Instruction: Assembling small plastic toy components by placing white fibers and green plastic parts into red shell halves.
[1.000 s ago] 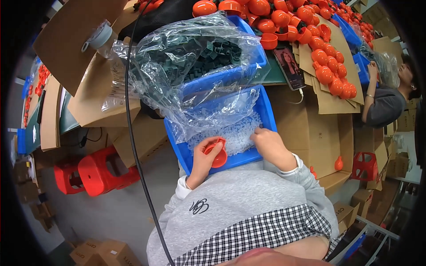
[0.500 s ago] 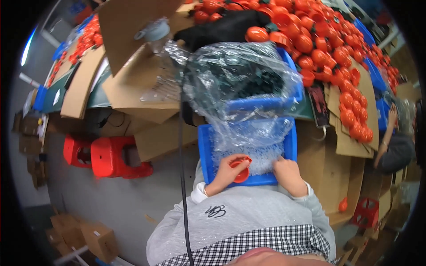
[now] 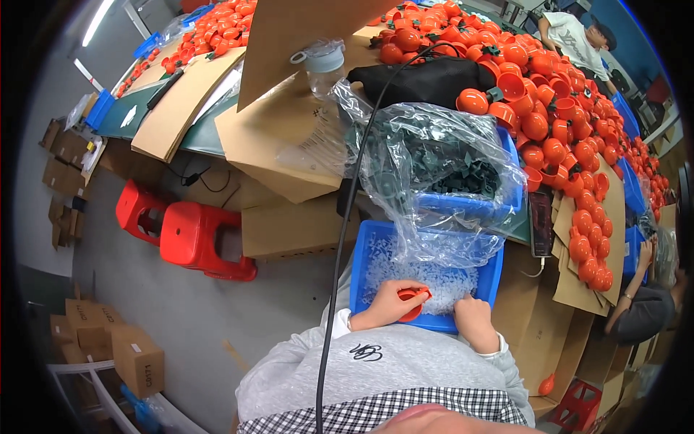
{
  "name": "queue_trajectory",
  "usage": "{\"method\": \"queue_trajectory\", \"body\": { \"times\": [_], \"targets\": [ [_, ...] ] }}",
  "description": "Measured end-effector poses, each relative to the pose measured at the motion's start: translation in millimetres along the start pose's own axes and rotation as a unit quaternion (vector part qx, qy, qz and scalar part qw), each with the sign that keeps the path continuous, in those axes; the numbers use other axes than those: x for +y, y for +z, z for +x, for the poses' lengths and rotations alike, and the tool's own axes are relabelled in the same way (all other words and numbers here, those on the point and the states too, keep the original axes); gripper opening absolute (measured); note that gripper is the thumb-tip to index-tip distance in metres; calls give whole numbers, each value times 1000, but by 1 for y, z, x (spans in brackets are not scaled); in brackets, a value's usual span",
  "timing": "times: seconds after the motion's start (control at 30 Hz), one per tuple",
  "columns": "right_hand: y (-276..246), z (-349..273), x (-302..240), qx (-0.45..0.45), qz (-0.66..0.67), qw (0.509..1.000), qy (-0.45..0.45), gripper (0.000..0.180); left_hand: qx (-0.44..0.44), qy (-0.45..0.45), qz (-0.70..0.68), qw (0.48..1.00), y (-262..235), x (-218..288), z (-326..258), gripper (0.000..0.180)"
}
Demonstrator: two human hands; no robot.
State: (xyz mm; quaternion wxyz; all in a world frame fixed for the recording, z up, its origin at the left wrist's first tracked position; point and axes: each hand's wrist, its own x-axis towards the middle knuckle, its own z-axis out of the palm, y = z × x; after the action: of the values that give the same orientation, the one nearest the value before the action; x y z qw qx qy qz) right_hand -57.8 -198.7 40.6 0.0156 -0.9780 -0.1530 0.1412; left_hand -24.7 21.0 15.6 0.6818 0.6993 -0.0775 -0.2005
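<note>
Your left hand (image 3: 392, 302) pinched a round, hollow, red plastic shell (image 3: 411, 312) above the near edge of a rectangular blue plastic tray (image 3: 494, 281). Your right hand (image 3: 474, 322), fingers curled, was at the small translucent-white plastic pieces (image 3: 385, 266) in the tray; whether its fingertips gripped one could not be determined. Beyond stood a blue plastic bin (image 3: 512, 173) of dark green plastic parts (image 3: 471, 181).

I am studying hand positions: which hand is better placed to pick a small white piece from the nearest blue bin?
Probably the right hand: it is at the small white pieces, though whether it grips one is hidden. The left hand holds a red cup.
</note>
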Motion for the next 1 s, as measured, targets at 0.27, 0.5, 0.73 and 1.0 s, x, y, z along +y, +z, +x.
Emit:
{"method": "queue_trajectory", "body": {
  "times": [0.27, 0.5, 0.73, 1.0],
  "targets": [
    [-15, 2, 2, -89, 80, 993, 24, 12, -27, 2, 53, 998, 0, -1, -2, 24],
    [-14, 11, 8, -140, 91, 986, 10, 16, -67, -21, -19, 997, -2, -2, 0, 25],
    [-41, 20, 7, -31, 355, 934, -11, 17, -119, 0, -47, 992, -2, -6, 3, 23],
    [-55, 36, -15, 29, 451, 889, -74, 16, -146, -56, -67, 985, 3, -2, 4, 23]
  ]
}}
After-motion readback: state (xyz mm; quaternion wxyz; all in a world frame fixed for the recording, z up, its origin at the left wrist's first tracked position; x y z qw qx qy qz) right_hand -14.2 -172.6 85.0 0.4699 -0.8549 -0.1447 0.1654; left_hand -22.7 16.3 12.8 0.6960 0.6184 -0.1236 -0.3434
